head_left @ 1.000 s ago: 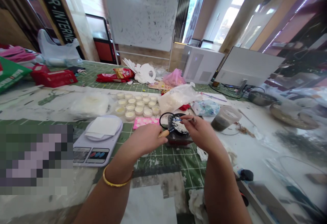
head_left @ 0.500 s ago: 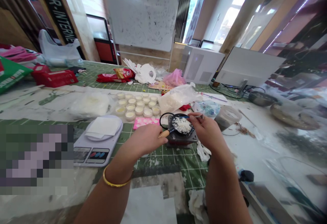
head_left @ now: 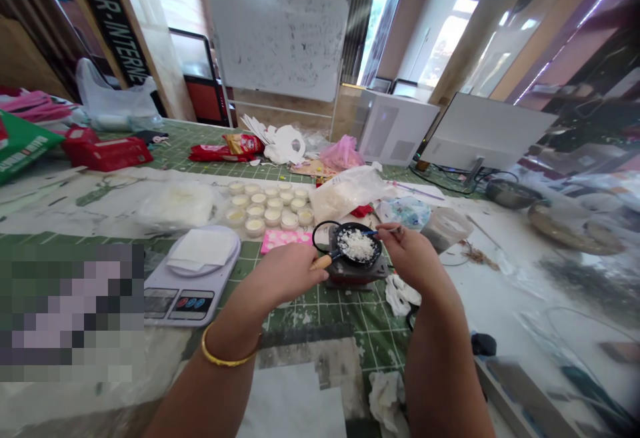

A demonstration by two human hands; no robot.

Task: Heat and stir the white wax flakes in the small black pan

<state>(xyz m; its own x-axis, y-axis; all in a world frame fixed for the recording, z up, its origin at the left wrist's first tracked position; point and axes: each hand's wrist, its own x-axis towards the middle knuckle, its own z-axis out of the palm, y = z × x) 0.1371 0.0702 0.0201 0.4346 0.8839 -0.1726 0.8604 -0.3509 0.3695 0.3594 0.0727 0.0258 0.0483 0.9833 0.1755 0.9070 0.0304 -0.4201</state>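
Note:
A small black pan (head_left: 377,255) with white flakes (head_left: 357,245) in it sits on a dark square burner (head_left: 355,275). My left hand (head_left: 295,270) is closed on the pan's wooden handle (head_left: 321,262). At the pan's right rim, my right hand (head_left: 406,246) pinches a thin blue stick (head_left: 370,232), its far end over the flakes. A pink mold (head_left: 280,239) lies just beyond my left hand. Behind it stand several small round cups (head_left: 273,215) with pale contents.
On the left is a scale (head_left: 200,271) with white paper on top. A bag of white material (head_left: 345,193) lies behind the pan. To the right are a plastic container (head_left: 447,228) and a power strip (head_left: 520,391). Crumpled tissue (head_left: 400,295) lies near my right wrist.
My right hand has shifted slightly right with the stick, showing more of the pan's right side. My left hand stays on the handle.

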